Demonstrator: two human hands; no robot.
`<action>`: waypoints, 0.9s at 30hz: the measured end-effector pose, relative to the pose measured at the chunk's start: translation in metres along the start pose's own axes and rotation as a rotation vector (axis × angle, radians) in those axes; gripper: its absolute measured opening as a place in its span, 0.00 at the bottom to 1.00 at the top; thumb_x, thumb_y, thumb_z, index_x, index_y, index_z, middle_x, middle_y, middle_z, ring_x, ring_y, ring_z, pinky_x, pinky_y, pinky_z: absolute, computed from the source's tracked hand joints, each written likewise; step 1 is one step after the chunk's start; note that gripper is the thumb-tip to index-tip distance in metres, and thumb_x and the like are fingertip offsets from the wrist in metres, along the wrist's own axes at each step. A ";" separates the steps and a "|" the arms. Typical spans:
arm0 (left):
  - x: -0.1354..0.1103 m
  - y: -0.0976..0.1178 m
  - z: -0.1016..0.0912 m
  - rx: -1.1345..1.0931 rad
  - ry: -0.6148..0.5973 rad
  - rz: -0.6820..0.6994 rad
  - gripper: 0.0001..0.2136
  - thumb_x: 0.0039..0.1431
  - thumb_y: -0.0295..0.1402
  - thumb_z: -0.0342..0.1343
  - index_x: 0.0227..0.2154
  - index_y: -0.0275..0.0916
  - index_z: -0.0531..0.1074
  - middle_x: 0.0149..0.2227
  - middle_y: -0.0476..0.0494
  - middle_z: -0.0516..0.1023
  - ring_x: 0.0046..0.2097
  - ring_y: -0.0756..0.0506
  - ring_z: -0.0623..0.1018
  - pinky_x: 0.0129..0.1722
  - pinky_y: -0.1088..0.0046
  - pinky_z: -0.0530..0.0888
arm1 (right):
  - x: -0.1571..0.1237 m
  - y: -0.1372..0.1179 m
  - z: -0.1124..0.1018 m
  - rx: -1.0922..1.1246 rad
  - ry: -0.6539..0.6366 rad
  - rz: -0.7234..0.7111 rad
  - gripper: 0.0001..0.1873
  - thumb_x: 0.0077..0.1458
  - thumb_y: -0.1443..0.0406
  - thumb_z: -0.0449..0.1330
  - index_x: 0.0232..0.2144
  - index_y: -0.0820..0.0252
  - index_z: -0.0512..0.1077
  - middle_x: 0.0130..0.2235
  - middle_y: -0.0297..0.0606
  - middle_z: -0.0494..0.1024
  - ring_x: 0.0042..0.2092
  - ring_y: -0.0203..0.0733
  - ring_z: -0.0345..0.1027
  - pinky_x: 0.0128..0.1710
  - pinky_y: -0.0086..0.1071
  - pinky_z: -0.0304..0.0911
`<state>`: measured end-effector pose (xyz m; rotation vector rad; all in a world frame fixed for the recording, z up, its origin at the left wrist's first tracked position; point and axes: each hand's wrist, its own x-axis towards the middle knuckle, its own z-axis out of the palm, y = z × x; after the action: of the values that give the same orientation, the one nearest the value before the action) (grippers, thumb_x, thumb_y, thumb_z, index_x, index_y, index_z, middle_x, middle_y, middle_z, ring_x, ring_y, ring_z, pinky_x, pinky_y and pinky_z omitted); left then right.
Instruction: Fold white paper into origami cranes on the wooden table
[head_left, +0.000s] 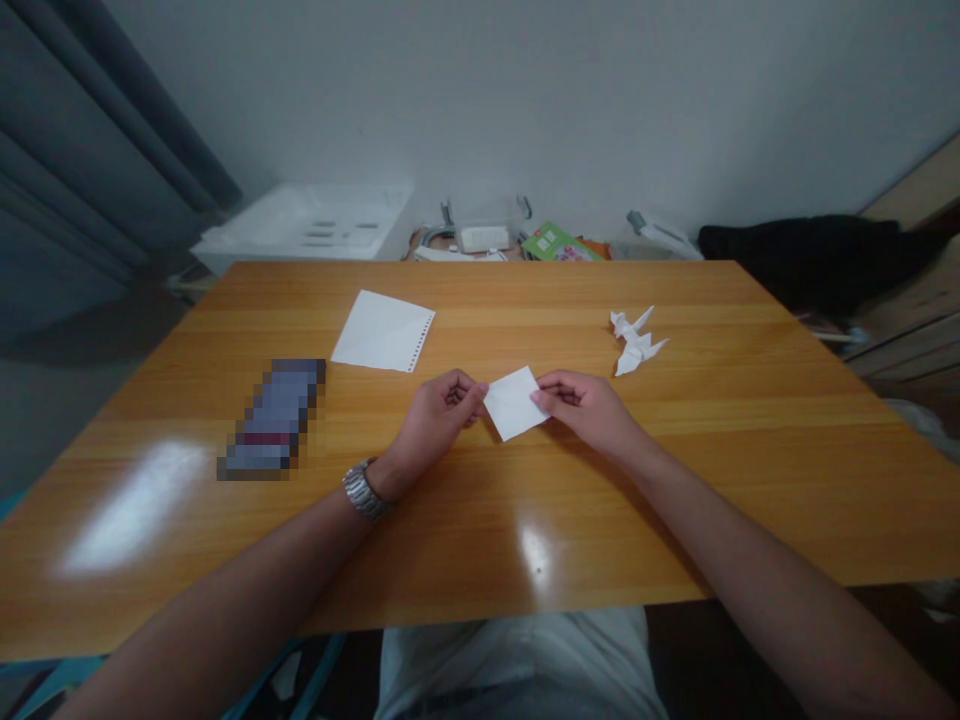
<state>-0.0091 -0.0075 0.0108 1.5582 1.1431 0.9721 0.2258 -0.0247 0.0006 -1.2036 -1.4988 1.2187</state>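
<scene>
A small white square of paper [514,402] lies tilted like a diamond on the wooden table [480,520], near its middle. My left hand [439,415] pinches the paper's left corner with curled fingers; a metal watch sits on that wrist. My right hand [589,405] pinches the paper's right corner the same way. Both hands rest low on the tabletop.
A larger white sheet with punched holes [383,331] lies behind my left hand. A folded white paper crane [635,341] sits at the back right. A blurred dark oblong object [274,418] lies to the left. Clutter and a white box [307,228] stand beyond the far edge.
</scene>
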 end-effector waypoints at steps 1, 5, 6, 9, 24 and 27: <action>0.000 0.000 0.000 0.010 0.002 0.002 0.18 0.62 0.47 0.60 0.27 0.37 0.69 0.24 0.48 0.75 0.25 0.51 0.72 0.25 0.76 0.67 | 0.000 0.000 0.000 0.003 -0.001 0.004 0.15 0.57 0.55 0.66 0.41 0.60 0.78 0.41 0.42 0.84 0.40 0.43 0.78 0.43 0.37 0.72; 0.002 -0.003 -0.001 0.056 -0.010 0.026 0.17 0.63 0.46 0.59 0.27 0.37 0.70 0.23 0.48 0.75 0.24 0.51 0.71 0.24 0.77 0.67 | 0.000 0.000 0.000 -0.007 -0.001 0.013 0.16 0.57 0.55 0.67 0.41 0.60 0.78 0.41 0.42 0.84 0.40 0.44 0.78 0.43 0.37 0.72; 0.002 -0.004 -0.001 0.074 -0.014 0.038 0.16 0.63 0.45 0.59 0.28 0.37 0.70 0.24 0.48 0.75 0.25 0.51 0.72 0.25 0.77 0.67 | 0.000 0.001 0.000 -0.010 -0.001 0.012 0.16 0.57 0.55 0.67 0.41 0.60 0.78 0.41 0.42 0.84 0.40 0.43 0.78 0.42 0.37 0.72; 0.002 -0.005 -0.001 0.140 -0.013 0.089 0.13 0.65 0.42 0.58 0.30 0.37 0.72 0.27 0.47 0.77 0.28 0.51 0.75 0.28 0.76 0.71 | 0.001 0.003 -0.002 -0.008 -0.003 0.029 0.17 0.57 0.54 0.66 0.41 0.61 0.78 0.40 0.42 0.84 0.37 0.42 0.77 0.36 0.35 0.72; -0.005 -0.009 -0.005 0.652 -0.260 0.637 0.12 0.71 0.31 0.52 0.53 0.40 0.73 0.56 0.38 0.74 0.56 0.43 0.75 0.58 0.60 0.74 | 0.001 0.003 -0.010 -0.491 0.058 -0.082 0.10 0.62 0.61 0.61 0.40 0.57 0.80 0.39 0.39 0.85 0.38 0.45 0.79 0.38 0.36 0.69; -0.005 -0.011 -0.007 0.752 -0.362 0.647 0.15 0.72 0.35 0.51 0.57 0.42 0.72 0.60 0.39 0.73 0.58 0.41 0.74 0.60 0.57 0.73 | 0.001 0.001 -0.011 -0.546 0.068 -0.101 0.09 0.62 0.62 0.60 0.39 0.57 0.80 0.39 0.39 0.85 0.38 0.45 0.79 0.39 0.36 0.69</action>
<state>-0.0195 -0.0090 0.0015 2.6942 0.7749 0.6097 0.2361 -0.0216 0.0016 -1.4757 -1.8824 0.7082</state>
